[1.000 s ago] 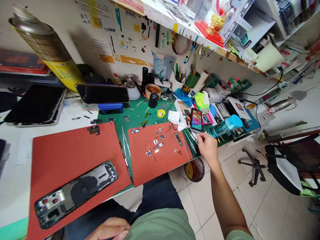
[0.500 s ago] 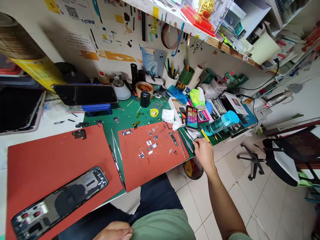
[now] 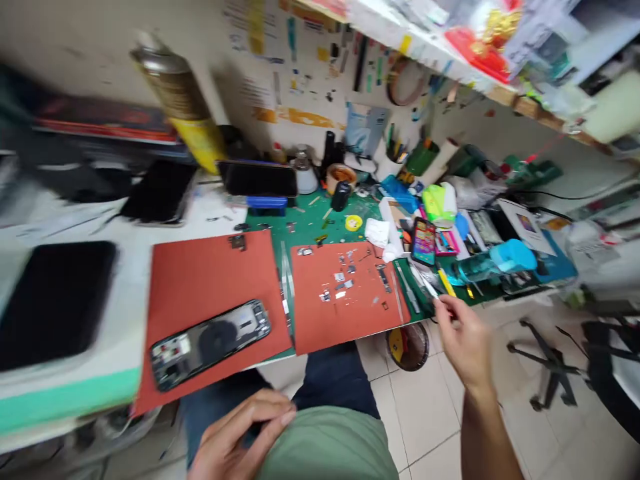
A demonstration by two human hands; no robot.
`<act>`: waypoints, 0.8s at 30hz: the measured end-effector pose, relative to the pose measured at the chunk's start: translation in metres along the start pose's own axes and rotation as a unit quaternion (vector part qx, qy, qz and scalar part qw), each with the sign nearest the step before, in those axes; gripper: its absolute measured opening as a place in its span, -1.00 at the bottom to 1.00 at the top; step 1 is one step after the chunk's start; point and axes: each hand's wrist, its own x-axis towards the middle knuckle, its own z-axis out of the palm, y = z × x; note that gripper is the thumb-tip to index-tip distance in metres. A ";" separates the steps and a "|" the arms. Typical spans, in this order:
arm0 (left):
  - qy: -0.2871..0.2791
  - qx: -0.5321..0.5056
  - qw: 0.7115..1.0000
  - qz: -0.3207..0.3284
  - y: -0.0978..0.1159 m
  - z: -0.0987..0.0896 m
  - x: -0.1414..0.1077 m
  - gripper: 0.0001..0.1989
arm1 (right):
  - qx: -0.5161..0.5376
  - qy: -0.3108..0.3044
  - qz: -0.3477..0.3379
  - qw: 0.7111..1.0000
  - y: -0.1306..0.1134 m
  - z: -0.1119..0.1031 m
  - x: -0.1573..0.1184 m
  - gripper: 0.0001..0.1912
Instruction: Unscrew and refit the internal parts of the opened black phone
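Note:
My right hand (image 3: 465,340) is at the right front edge of the bench, thumb and fingers pinched on the end of slim silver tweezers (image 3: 429,288). Their far end points back toward the lit smartphone (image 3: 424,241). My left hand (image 3: 245,430) is over my lap, loosely curved, with a gap between thumb and fingers and nothing visible in it. An opened phone housing (image 3: 213,340) lies on the left red mat (image 3: 200,277). Small phone parts (image 3: 345,283) are scattered over the right red mat (image 3: 325,333).
A blue bottle (image 3: 500,259) lies near the right edge, beside a yellow pen-like tool (image 3: 446,283). A dark phone (image 3: 260,180) leans on a blue stand. Below the bench edge is a bin (image 3: 417,350). A black tablet (image 3: 60,300) rests at far left.
My view has swung left and is blurred. My right hand has drawn back slightly from the tools, with the tweezers between its fingers. More of my left hand shows.

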 end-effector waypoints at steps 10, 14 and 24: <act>0.114 -0.072 0.991 0.006 0.000 0.006 0.001 -0.92 | 0.570 -0.088 0.198 0.792 -0.073 0.014 -0.046 -0.67; 0.113 -0.080 0.990 0.024 -0.004 0.005 -0.011 -0.92 | 0.585 -0.138 0.192 0.776 -0.116 0.027 -0.078 -0.74; 0.098 -0.086 0.989 0.065 -0.002 0.001 -0.021 -0.86 | 0.526 -0.083 0.075 0.843 -0.155 0.036 -0.128 -0.67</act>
